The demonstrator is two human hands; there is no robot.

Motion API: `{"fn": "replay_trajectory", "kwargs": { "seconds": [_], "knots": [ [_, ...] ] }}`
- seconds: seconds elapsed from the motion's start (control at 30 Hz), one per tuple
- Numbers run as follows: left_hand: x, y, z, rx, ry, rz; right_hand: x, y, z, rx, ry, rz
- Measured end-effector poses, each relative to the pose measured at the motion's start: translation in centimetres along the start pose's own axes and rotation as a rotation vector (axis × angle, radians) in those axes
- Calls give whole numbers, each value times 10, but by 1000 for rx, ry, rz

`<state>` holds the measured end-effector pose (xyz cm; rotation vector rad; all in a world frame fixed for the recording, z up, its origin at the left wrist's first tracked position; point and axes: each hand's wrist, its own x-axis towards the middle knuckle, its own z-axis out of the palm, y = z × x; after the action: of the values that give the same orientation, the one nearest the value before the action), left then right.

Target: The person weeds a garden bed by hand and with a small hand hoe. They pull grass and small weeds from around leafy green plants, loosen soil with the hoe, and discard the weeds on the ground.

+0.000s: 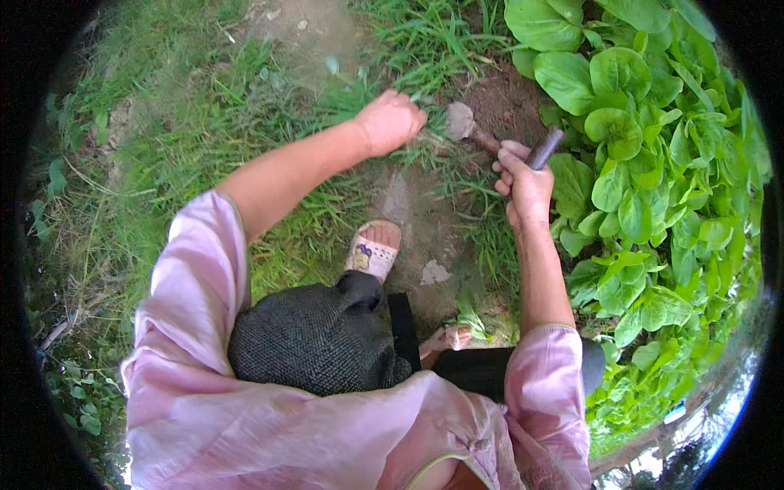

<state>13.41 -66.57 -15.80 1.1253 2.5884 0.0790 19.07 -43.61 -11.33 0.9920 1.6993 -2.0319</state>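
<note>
My right hand [528, 187] grips the dark round handle [545, 149] of a small hand tool, whose end sticks up past the thumb. Its soil-caked head [459, 121] rests at the border between grass and bare brown soil [499, 101]. To the left of that head, my left hand [392, 122] is curled into a fist low over the grass [361, 101]. The fingertips are turned away, so whether they hold grass blades is hidden. A narrow gap separates the fist from the tool head.
A dense bed of leafy green vegetables [631, 202] runs along the right, close to my right forearm. My sandalled foot [373, 248] stands on a worn dirt strip [422, 233] between my knees. Grass and weeds [141, 165] cover the left side.
</note>
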Motion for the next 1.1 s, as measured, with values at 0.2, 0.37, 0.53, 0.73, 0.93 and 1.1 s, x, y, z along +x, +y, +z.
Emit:
{"fn": "replay_trajectory", "kwargs": {
  "seconds": [0.2,0.37,0.53,0.73,0.93,1.1],
  "knots": [
    [-62,-18,-7,-155,-110,-197,-48,-28,-26,-153,-46,28],
    [-46,-39,-25,-440,85,-591,-54,-58,-30,-51,65,-117],
    [-44,0,-29,-193,-92,-83,-56,-68,-26,-13,118,-236],
    [51,12,-60,-30,378,116,-53,-61,-21,42,166,-258],
    [61,4,-73,466,289,82,-74,-66,-30,1,200,-257],
    [81,-14,-74,428,295,5,-67,-60,-17,28,196,-270]
  ]
}}
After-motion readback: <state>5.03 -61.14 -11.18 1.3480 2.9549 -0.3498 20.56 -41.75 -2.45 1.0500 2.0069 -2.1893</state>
